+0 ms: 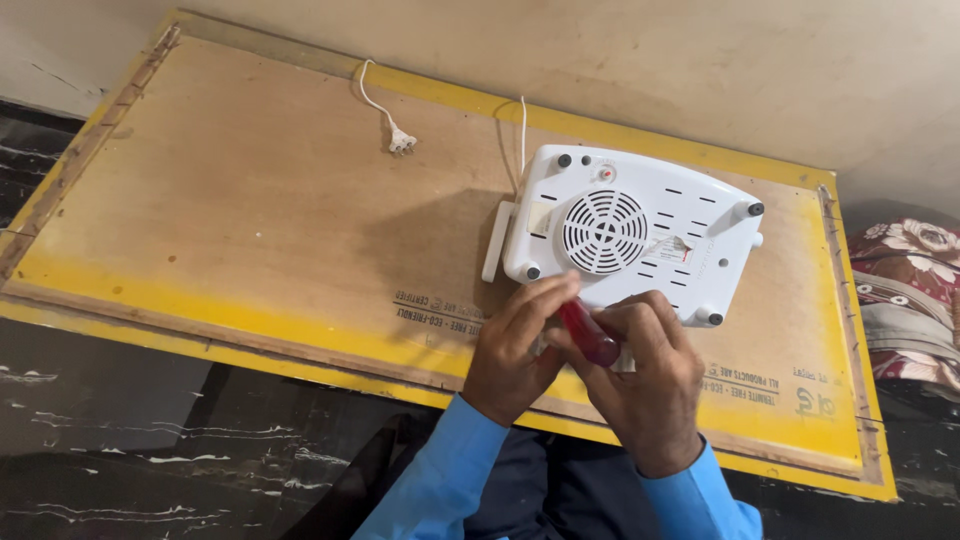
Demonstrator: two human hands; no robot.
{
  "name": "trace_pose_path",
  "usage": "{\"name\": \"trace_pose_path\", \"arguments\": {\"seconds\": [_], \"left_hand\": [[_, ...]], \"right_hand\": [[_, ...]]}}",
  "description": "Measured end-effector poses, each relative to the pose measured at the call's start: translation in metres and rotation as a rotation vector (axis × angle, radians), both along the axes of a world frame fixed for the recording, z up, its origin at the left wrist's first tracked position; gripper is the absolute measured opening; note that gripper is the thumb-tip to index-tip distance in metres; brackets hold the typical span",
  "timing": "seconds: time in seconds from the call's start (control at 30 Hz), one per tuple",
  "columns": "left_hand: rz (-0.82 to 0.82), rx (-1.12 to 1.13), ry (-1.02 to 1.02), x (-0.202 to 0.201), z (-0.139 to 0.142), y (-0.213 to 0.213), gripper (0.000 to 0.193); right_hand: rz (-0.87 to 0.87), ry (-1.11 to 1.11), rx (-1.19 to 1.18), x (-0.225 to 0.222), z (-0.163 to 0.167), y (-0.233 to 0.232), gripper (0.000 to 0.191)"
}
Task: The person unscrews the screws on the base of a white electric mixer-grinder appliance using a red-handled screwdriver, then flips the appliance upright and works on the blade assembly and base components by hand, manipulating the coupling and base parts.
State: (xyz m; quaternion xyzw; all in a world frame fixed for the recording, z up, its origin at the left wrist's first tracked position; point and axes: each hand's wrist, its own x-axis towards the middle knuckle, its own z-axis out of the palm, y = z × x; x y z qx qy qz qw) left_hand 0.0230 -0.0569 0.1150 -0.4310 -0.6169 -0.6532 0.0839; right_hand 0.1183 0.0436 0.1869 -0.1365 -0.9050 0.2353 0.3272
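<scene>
A big brown desk (250,200) with yellow edges holds a white machine (630,230) lying upside down, with a round vent in the middle. Its white cord (375,105) lies on the desk, and the plug is well apart from the machine. The right hand (650,375) grips a red screwdriver (588,333) at the machine's near edge. The left hand (518,350) curls beside it, fingertips touching the screwdriver.

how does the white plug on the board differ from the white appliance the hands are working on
The small white plug lies untouched at the plywood board's far edge; the large white plastic appliance lies underside up with the left hand on it. The plug is plain; the appliance shows a round vent grille. Both are white.
</scene>
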Motion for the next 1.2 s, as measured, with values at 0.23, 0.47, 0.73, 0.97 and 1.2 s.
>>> {"name": "trace_pose_path", "arguments": {"seconds": [0.23, 0.47, 0.73, 0.97, 1.2], "left_hand": [[-0.067, -0.019, 0.018, -0.011, -0.001, -0.001, 0.04], [-0.113, -0.09, 0.052, -0.015, -0.003, 0.0, 0.049], [-0.074, -0.111, -0.059, -0.012, -0.008, -0.002, 0.057], [0.125, -0.066, -0.137, -0.014, -0.014, -0.003, 0.027], [0.312, -0.105, -0.165, -0.02, -0.018, -0.003, 0.024]], "right_hand": [[0.154, 0.045, 0.065, -0.004, 0.016, 0.003, 0.042], [0.199, -0.02, 0.05, -0.001, 0.022, 0.005, 0.035], [0.051, 0.018, 0.022, -0.004, 0.008, 0.003, 0.038], [0.01, 0.201, 0.011, 0.015, 0.005, 0.009, 0.04], [-0.086, 0.534, -0.285, 0.057, -0.006, 0.048, 0.026]]}}
